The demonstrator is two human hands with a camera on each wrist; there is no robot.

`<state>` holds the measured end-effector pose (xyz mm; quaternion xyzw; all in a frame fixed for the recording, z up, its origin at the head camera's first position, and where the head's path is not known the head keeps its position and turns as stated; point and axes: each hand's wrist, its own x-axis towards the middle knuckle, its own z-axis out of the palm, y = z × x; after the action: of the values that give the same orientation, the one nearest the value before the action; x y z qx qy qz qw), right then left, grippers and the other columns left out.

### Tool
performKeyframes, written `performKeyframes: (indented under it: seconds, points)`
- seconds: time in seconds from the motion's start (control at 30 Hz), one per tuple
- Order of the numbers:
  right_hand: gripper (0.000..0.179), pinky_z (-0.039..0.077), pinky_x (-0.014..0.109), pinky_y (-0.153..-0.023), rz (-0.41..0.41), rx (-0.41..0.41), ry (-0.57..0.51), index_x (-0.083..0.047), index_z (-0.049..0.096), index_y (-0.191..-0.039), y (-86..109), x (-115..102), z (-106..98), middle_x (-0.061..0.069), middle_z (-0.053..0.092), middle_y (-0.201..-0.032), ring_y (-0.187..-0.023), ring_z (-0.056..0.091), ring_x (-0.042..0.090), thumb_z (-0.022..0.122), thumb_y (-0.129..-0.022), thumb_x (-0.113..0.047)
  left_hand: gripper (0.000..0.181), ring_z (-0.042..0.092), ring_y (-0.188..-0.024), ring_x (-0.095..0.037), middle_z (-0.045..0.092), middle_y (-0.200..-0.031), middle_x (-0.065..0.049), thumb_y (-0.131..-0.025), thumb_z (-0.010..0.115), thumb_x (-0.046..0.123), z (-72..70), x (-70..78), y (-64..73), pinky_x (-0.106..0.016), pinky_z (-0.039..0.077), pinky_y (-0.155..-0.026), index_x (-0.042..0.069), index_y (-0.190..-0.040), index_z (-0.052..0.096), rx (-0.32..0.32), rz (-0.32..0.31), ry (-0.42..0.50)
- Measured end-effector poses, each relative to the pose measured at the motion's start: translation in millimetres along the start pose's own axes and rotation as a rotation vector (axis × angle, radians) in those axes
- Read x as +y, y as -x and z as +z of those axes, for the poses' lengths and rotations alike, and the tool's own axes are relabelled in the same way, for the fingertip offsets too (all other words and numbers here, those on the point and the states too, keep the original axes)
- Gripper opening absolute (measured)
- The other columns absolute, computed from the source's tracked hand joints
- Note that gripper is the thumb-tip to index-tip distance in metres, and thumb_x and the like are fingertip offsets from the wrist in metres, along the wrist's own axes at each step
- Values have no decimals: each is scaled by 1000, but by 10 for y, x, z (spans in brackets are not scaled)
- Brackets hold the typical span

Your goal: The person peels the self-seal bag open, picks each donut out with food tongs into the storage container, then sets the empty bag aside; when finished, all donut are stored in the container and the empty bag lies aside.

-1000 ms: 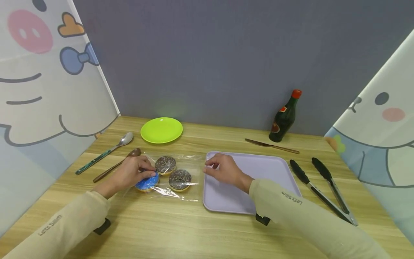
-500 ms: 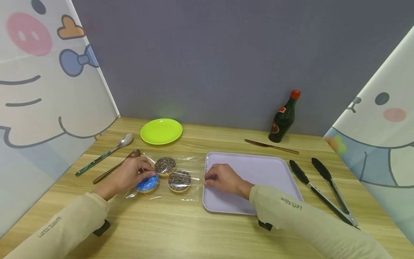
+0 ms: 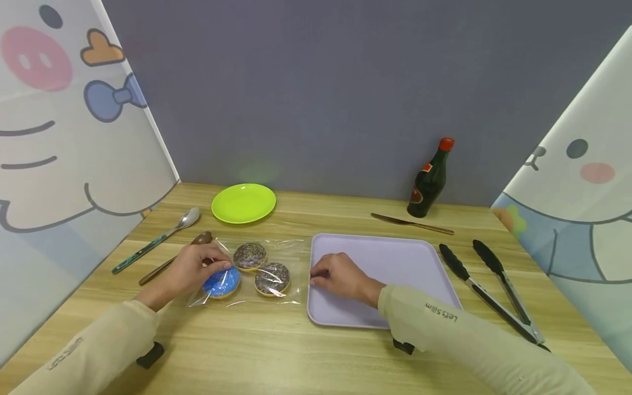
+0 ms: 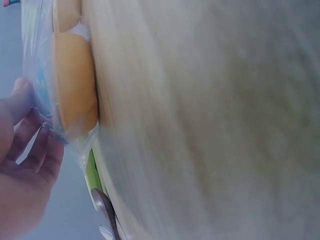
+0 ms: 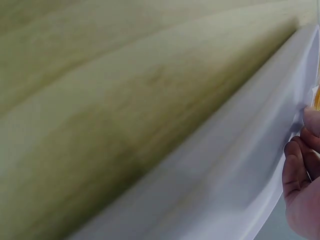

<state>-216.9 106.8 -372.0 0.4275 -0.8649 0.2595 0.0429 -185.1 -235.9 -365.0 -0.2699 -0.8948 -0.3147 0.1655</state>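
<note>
Three toy doughnuts lie in a clear plastic bag (image 3: 288, 252): a blue one (image 3: 221, 282) at the left and two brown sprinkled ones (image 3: 272, 278). My left hand (image 3: 197, 270) pinches the bag's film beside the blue doughnut. In the left wrist view, thumb and fingers meet the plastic at the doughnut's (image 4: 75, 82) iced side. To the right of the bag lies a lilac tray (image 3: 395, 260). My right hand (image 3: 340, 275) reaches over the tray and pinches its left rim. In the right wrist view its fingers are curled close against that rim (image 5: 287, 125).
At the left lie a silver spoon with a green handle (image 3: 154, 242) and a brown spoon (image 3: 163, 269). Behind the bag is a lime plate (image 3: 244, 203). A knife (image 3: 410, 224) and a dark bottle (image 3: 428, 184) are at the back right, with black-tipped tongs (image 3: 494, 299) beside the tray.
My right hand has moved down along the tray's left rim, and its fingers have closed more. The left hand stays at the blue doughnut. The head view has shifted slightly.
</note>
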Motion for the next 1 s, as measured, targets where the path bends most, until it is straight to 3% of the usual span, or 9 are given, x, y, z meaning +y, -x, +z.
performKeyframes:
  seconds: [0.17, 0.3, 0.5, 0.63, 0.87, 1.0]
  points:
    - [14, 49, 31, -79, -25, 7, 49, -4, 74, -94, 78, 3, -16, 1, 69, -87, -84, 62, 13, 73, -83, -14, 11, 58, -71, -5, 65, -80, 11, -81, 75, 5, 6, 2, 29, -24, 51, -60, 16, -80, 73, 0, -36, 11]
    - [14, 50, 35, -77, -49, 70, 70, -2, 72, -93, 291, 36, -129, 3, 68, -89, -85, 62, 15, 71, -84, -12, 9, 58, -72, -6, 65, -80, 11, -81, 74, 7, 9, -3, 24, -24, 51, -60, 16, -80, 74, -7, -46, 21]
    - [9, 51, 29, -64, -21, 201, 49, -3, 71, -90, 894, 184, -401, 1, 66, -89, -76, 59, 12, 71, -82, -8, 9, 58, -73, -6, 65, -81, 10, -82, 74, 6, -31, -12, 17, -24, 51, -61, 15, -80, 74, -18, -72, 9]
    - [14, 49, 24, -57, 24, 281, 104, -5, 71, -90, 1389, 295, -596, -2, 64, -90, -74, 58, 10, 74, -77, -2, 10, 58, -74, -6, 66, -82, 10, -82, 74, 5, -40, -29, 14, -24, 52, -62, 15, -81, 74, -30, -78, -5]
    - [33, 42, 26, -68, 152, 405, 358, -3, 68, -98, 2081, 446, -915, 2, 60, -99, -89, 54, 20, 81, -68, -7, 11, 58, -74, -5, 66, -81, 10, -81, 74, 2, -54, -50, 7, -24, 52, -61, 13, -81, 74, -24, -42, -3]
    - [51, 37, 41, -74, 251, 454, 430, 5, 61, -110, 2384, 592, -1051, 17, 56, -105, -95, 47, 36, 82, -69, -15, 11, 58, -74, -4, 66, -80, 9, -81, 74, 2, -44, -51, -12, -23, 52, -61, 12, -81, 74, -20, -28, 11]
